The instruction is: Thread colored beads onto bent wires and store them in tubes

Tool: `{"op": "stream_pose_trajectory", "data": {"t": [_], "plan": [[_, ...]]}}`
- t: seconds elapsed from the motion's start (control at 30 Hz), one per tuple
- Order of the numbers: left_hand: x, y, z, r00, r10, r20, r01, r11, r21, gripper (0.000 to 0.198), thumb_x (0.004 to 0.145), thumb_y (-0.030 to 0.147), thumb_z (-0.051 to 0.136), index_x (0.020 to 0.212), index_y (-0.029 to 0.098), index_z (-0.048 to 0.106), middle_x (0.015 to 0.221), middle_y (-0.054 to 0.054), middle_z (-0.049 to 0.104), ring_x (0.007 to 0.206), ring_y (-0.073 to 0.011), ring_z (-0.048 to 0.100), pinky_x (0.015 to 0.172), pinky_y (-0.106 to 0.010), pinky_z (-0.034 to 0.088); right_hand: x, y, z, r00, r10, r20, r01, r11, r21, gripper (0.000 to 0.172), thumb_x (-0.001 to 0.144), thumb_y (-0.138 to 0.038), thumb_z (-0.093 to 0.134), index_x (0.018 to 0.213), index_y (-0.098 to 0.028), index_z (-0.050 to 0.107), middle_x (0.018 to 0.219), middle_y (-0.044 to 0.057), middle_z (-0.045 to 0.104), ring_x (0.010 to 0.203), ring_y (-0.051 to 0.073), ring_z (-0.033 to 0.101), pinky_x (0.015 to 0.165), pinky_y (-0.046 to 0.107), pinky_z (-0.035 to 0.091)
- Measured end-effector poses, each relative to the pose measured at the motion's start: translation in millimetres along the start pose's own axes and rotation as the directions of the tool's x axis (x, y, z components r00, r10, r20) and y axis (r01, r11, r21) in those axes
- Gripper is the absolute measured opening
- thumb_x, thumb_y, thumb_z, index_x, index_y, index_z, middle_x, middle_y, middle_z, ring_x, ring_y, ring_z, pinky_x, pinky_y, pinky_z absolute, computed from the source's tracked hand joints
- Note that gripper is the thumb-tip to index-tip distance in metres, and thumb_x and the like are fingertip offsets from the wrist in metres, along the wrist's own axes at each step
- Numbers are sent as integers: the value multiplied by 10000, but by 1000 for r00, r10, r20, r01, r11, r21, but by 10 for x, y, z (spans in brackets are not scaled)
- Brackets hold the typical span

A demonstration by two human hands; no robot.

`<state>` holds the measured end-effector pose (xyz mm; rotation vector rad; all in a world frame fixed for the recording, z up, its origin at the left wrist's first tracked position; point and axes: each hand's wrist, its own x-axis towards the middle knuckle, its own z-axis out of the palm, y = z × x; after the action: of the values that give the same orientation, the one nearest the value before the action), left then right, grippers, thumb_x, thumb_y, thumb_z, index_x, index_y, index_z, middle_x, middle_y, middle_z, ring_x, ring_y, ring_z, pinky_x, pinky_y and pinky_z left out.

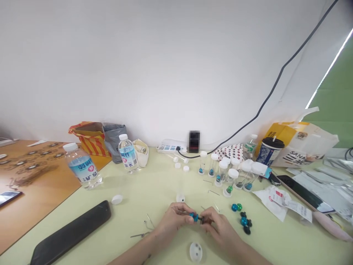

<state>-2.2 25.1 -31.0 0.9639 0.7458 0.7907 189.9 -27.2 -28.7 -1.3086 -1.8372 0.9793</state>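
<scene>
My left hand (174, 220) pinches a small blue bead (194, 216) near the front of the pale green table (132, 195). My right hand (217, 225) meets it from the right, fingers closed on a small dark piece (203, 219) touching the bead. Loose blue, green and black beads (242, 218) lie just right of my hands. Several clear vials with white caps (226, 170) stand behind them, some with a bead inside. An open vial (180, 191) stands just beyond my left hand. Thin metal pins (149, 222) lie to the left.
A white cap (195, 252) lies in front of my hands, another (117, 199) to the left. A black case (71, 232) lies front left. Two water bottles (82, 166) stand at left. A power strip (169, 148), bags (298, 143), a cup (268, 151) and a phone (302, 193) line the back and right.
</scene>
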Motion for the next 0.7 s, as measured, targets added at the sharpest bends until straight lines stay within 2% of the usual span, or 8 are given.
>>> {"op": "stream_pose_trajectory", "data": {"t": [0.2,0.33,0.47,0.7], "plan": [[96,-63,-63,998,13,56,-15,999,30,248,494,195,879,672,120,723,686,-63,731,628,-149,644,611,-231,452,21,124,36,998,-4,62,6,1000,-22,133,822,-217,413,869,-184,533,681,19,615,622,161,552,603,258,401],[117,-54,-72,998,25,52,-26,1000,16,242,492,177,878,677,128,729,705,-55,735,651,-153,655,628,-232,460,31,119,25,998,-44,40,46,998,-44,172,855,-274,413,920,-187,546,738,29,635,665,166,569,641,262,416],[73,-37,-45,999,42,31,-43,999,5,212,517,153,865,680,139,731,718,-41,736,648,-134,648,623,-218,458,25,71,8,999,22,-41,-24,998,-52,137,853,-297,433,874,-195,521,770,36,644,716,176,583,659,265,422],[12,-2,-22,998,18,54,-21,998,55,220,497,161,872,668,131,737,651,-42,716,633,-149,643,605,-231,450,-24,84,51,999,53,6,-53,998,-45,153,824,-317,422,818,-193,511,746,48,654,686,183,595,619,266,413]]}}
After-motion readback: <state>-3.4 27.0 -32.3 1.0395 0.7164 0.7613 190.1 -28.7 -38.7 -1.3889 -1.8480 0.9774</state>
